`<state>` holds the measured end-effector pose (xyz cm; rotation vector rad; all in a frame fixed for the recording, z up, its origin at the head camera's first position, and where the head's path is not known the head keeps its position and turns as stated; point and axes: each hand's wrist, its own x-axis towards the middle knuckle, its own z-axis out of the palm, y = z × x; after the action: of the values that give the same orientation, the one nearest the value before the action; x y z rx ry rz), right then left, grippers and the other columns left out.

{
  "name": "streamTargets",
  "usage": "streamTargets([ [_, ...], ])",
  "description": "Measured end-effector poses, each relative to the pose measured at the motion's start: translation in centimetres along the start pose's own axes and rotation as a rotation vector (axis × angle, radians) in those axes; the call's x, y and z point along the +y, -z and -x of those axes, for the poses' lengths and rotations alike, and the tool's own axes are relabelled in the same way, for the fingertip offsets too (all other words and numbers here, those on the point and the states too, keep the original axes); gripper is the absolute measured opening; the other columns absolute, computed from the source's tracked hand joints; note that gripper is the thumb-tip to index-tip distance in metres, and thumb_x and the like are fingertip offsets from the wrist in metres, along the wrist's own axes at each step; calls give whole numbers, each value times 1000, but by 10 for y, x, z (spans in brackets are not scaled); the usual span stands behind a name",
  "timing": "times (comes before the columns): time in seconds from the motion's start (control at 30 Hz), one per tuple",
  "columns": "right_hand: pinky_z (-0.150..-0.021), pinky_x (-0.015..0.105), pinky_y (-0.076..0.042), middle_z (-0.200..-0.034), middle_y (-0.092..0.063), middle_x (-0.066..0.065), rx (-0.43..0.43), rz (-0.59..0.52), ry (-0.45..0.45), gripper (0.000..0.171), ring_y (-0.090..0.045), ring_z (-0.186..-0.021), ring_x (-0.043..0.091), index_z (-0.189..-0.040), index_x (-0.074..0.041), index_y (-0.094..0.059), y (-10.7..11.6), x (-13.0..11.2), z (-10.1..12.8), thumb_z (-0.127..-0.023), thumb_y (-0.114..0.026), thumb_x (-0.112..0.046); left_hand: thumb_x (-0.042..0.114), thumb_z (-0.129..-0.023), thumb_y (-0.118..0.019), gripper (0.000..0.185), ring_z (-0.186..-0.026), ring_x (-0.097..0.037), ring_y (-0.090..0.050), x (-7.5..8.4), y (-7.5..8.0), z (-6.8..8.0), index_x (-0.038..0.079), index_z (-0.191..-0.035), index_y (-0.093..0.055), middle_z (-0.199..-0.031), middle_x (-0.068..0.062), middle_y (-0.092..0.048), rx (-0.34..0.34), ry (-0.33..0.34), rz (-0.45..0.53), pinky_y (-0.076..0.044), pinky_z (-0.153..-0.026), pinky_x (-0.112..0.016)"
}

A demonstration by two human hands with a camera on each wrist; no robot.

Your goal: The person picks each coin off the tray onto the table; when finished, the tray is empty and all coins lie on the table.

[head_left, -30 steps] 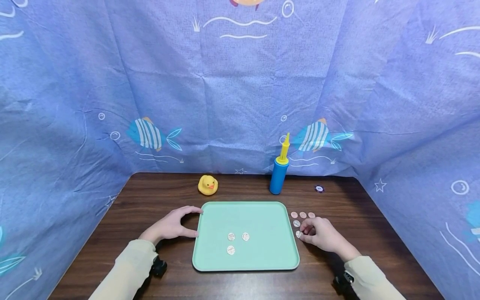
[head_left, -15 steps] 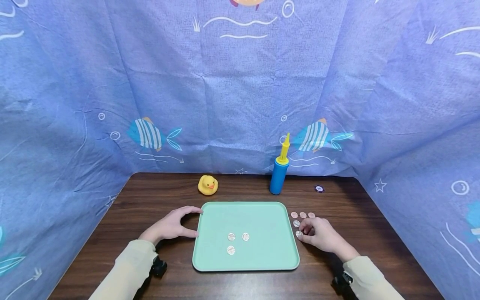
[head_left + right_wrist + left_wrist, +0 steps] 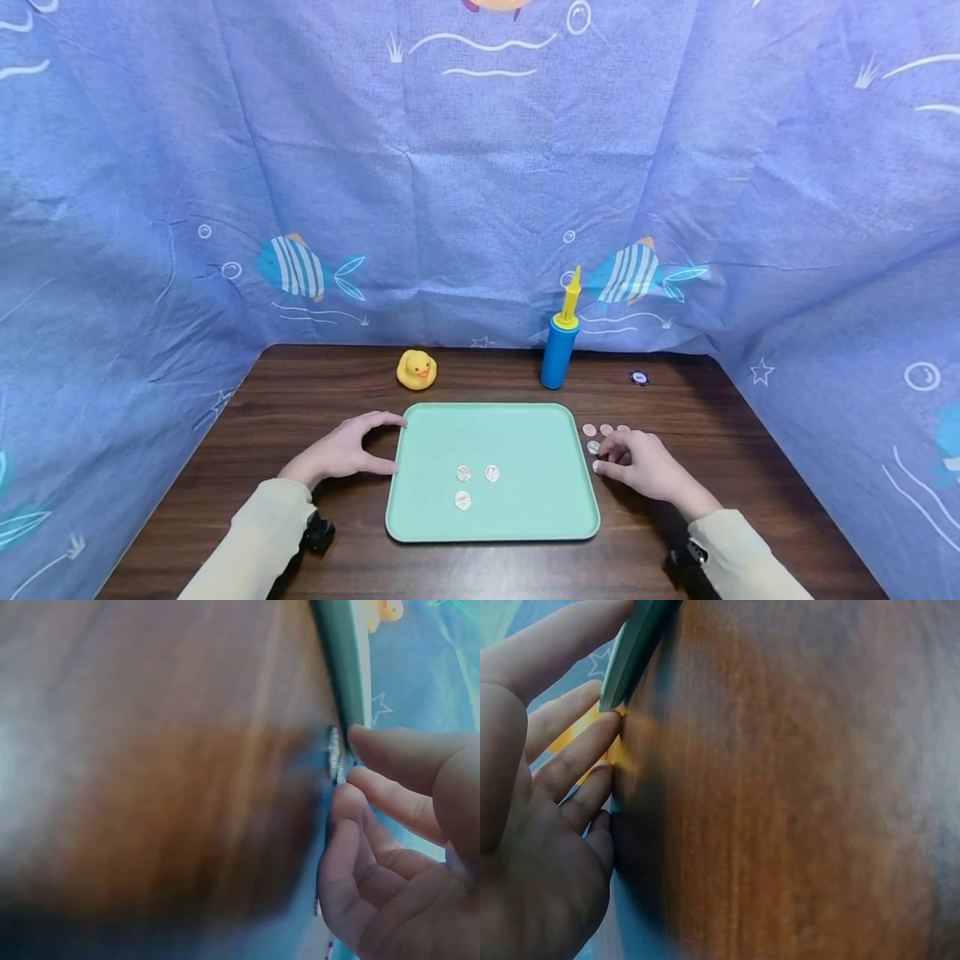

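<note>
My left hand [image 3: 347, 448]: spread wide at tray [image 3: 487, 433] edge | three coins [image 3: 462, 500]: on tray, could slide if I nudge it | coin [image 3: 597, 466]: just right of tray, might slip, being thin | my right hand [image 3: 647, 468]: narrow, can't tell if pinching

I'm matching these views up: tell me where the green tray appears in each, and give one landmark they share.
Head: the green tray lies low in the middle, between the left hand and right hand.
Left wrist: a strip of the green tray shows at the top, left of center.
Right wrist: a strip of the green tray runs down from the top, right of center.
Shared landmark: the wooden table.
</note>
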<state>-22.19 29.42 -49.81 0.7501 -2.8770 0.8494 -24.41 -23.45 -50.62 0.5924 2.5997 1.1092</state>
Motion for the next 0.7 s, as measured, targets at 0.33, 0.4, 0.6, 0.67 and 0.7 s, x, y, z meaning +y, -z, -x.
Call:
streamTargets([
  [0.33,-61,25,-54,-84,-67,-11,-50,-121,36,9,-60,-70,3,-100,-12,-74,0,-23,-21,-94,-79,-10,48,-82,-89,74,-146,-33,-45,0,0,-1,24,-146,-60,-154,-3,-54,-3,6,-5,-37,-116,-61],
  [0.4,-66,27,-56,-89,-69,-10,-70,-125,57,10,-62,-76,3,-103,-11,-75,-2,-32,-26,-94,-80,-12,49,-82,-89,74,-146,-32,-45,0,0,-1,25,-146,-60,-154,-3,-54,-5,4,-7,-38,-116,-61],
  [0.6,-74,30,-57,-99,-74,-2,-150,-107,117,18,-67,-85,7,-107,-10,-76,-14,-56,-44,-93,-82,-17,49,-82,-89,73,-146,-32,-46,-2,-1,-1,25,-145,-61,-153,-2,-54,0,-3,-6,-38,-116,-61],
  [0.67,-74,30,-58,-101,-75,1,-190,-104,137,19,-69,-85,10,-108,-8,-76,-19,-65,-49,-92,-82,-16,50,-82,-89,74,-146,-32,-45,-2,-1,0,25,-145,-61,-153,-3,-54,1,-3,-8,-38,-116,-61],
  [0.7,-75,30,-58,-101,-75,1,-206,-97,147,20,-69,-85,11,-108,-8,-76,-22,-69,-52,-91,-82,-16,50,-82,-89,74,-146,-32,-45,-1,-1,0,25,-145,-61,-154,-3,-54,1,-2,-11,-38,-116,-61],
])
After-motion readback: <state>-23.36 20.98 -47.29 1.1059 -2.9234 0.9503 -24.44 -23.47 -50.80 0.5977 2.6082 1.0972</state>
